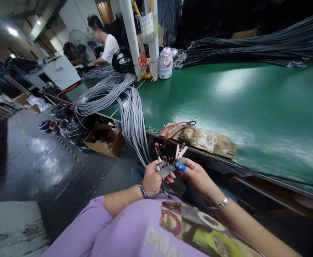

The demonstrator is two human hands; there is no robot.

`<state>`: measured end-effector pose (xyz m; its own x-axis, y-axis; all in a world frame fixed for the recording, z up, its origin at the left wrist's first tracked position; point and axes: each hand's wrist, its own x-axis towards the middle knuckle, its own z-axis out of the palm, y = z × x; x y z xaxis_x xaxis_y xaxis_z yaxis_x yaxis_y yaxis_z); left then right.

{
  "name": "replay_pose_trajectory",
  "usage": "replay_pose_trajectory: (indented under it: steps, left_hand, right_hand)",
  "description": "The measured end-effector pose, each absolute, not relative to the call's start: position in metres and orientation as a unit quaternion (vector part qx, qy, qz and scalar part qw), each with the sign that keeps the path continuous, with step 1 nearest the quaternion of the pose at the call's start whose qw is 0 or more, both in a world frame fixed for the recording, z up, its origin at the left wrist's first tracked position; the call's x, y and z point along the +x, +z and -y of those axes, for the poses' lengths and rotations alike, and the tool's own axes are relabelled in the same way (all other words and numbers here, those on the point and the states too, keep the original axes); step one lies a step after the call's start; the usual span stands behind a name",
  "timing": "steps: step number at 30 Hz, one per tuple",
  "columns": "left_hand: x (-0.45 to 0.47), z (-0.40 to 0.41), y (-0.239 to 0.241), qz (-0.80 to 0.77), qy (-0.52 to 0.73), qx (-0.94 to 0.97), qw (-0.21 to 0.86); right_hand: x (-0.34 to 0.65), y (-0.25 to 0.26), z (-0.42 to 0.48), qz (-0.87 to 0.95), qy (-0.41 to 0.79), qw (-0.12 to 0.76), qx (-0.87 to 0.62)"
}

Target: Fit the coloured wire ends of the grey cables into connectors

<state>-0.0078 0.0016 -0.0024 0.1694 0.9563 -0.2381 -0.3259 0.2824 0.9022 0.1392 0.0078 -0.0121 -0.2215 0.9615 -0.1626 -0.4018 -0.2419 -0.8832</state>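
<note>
My left hand (152, 178) is closed around the end of a cable (160, 164), whose thin coloured wires (158, 148) fan out above the fingers. Grey tape or a cover wraps my left thumb. Close against it, my right hand (195, 175) is pinched shut, with a blue finger cot (180, 166) on the thumb. What lies between the right fingertips is too small to make out. A pink clip (181, 152) stands just above the right fingers, near the bench edge. Whether the hand touches it I cannot tell.
Behind the hands, a worn board (204, 141) lies along the green bench (239, 103). Grey cables (133, 117) hang over the edge at left. Black cable bundles (247, 48) lie at the back. A cardboard box (105, 141) sits below. A co-worker (108, 48) sits far left.
</note>
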Motion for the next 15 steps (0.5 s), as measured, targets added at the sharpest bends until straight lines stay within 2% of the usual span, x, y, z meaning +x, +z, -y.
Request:
replay_pose_trajectory:
  steps: [4, 10, 15]
  left_hand:
    - [-0.012, -0.001, 0.002, -0.424, 0.471, 0.355, 0.687]
    - [-0.016, -0.004, 0.004, -0.386, 0.410, 0.374, 0.737]
    - [-0.015, -0.005, 0.000, -0.370, 0.459, 0.387, 0.709]
  right_hand:
    - [0.138, -0.017, -0.010, 0.346, 0.698, 0.495, -0.384]
    - [0.136, -0.013, -0.009, 0.304, 0.777, 0.446, -0.325]
    - [0.143, -0.017, -0.021, 0.231, 0.782, 0.477, -0.326]
